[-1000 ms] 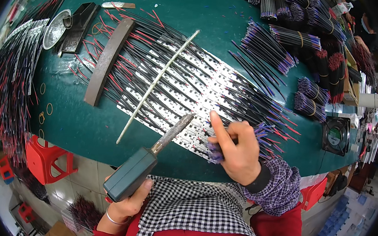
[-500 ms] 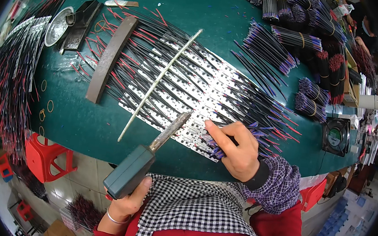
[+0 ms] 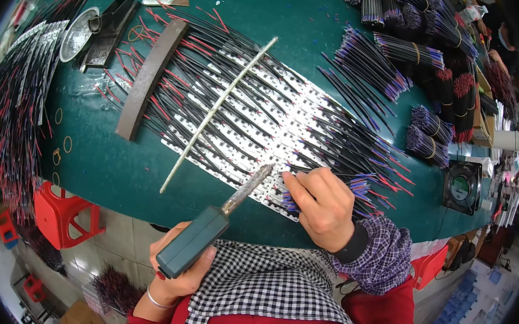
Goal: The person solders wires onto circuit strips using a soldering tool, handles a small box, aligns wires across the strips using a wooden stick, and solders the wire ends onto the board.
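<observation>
In my left hand is a soldering iron with a dark green body, its fingers wrapped round the handle. The iron's metal tip points up and right, over the lower part of a white circuit-board panel. My right hand is pinched just right of the tip, at the panel's edge, on a thin black wire. Its fingertips hide the wire's end. Loose purple-tipped wires lie under and beside this hand. Rows of black and red wires spread from both sides of the panel.
A brown curved bar and a thin pale rod lie across the wires. Behind them stand a black tray and a metal dish. Wire bundles fill the far right, near a black fan. Wired panels hang at left.
The soldering iron has moved right with my left hand, its tip now closer to my right fingertips. My right hand has curled in slightly. The panel has shifted a little.
</observation>
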`<action>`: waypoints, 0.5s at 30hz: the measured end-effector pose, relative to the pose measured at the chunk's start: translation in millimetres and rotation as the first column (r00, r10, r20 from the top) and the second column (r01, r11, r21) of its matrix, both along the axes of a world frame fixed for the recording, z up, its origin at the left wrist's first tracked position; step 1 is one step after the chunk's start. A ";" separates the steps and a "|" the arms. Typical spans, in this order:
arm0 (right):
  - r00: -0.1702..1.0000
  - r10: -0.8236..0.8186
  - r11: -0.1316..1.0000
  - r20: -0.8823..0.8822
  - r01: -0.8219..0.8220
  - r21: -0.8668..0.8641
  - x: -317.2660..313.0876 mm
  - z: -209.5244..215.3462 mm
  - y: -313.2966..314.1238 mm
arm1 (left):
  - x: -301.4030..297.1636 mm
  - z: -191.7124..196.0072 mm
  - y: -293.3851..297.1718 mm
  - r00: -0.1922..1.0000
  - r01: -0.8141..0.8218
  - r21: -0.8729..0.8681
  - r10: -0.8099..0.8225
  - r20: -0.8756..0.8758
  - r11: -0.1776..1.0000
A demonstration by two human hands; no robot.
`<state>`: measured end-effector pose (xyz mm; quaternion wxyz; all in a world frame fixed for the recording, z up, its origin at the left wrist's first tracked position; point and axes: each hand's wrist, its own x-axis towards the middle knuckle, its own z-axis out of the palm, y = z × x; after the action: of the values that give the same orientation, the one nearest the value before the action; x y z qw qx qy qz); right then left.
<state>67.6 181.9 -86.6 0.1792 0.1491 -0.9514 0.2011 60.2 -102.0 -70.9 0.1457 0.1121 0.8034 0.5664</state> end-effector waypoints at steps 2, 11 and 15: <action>1.000 0.005 1.000 -0.005 -0.005 0.006 -0.5 1.0 -2.1 | 0.8 -1.0 -0.3 1.000 0.011 -0.013 -0.011 0.008 1.000; 0.999 -0.023 1.000 0.039 0.024 -0.010 1.0 0.6 -5.4 | -9.9 6.8 8.8 0.972 0.142 -0.088 -0.155 -0.178 0.986; 0.999 -0.007 0.998 -0.036 0.009 0.054 -1.6 -2.4 -4.5 | -7.6 8.3 11.0 0.979 0.124 -0.099 -0.138 -0.149 0.987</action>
<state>66.1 177.5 -89.0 0.1930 0.1536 -0.9538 0.1718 52.6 -91.0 -62.6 0.1248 0.2020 0.8277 0.5085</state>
